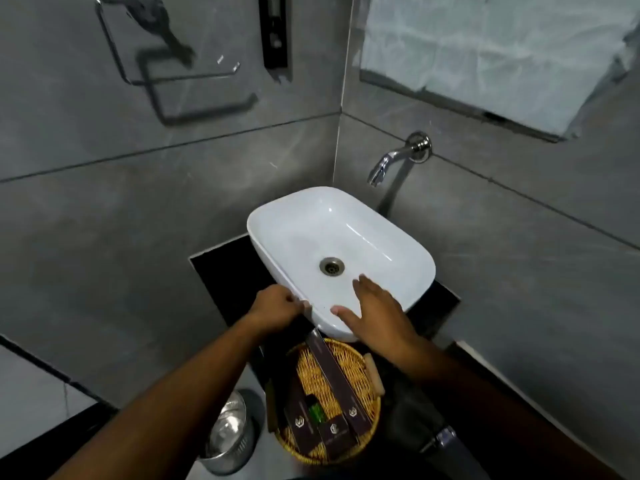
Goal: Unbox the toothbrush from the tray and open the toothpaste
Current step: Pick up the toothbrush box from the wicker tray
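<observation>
I have the long toothbrush box (330, 374) low in the frame's centre, its lower end lying in the wicker tray (372, 407), its top end pinched in my left hand (277, 308). My right hand (375, 311) rests open, grasping nothing, on the sink rim (424, 258). Best lift the box clear, then pry the end flap.

This is a bathroom, most likely a small one in a hotel or guest room. A white basin (341, 237) sits on a dark bench (221, 271) in a corner of grey tiled walls (104, 209), with a chrome tap (394, 161) fixed to the wall above it. A metal towel ring (166, 60) hangs on the left wall, a mirror (485, 50) (covered with pale sheeting) on the right. A wicker tray (346, 358) holds boxed toiletries (332, 372), and a steel bin (228, 431) stands below.
</observation>
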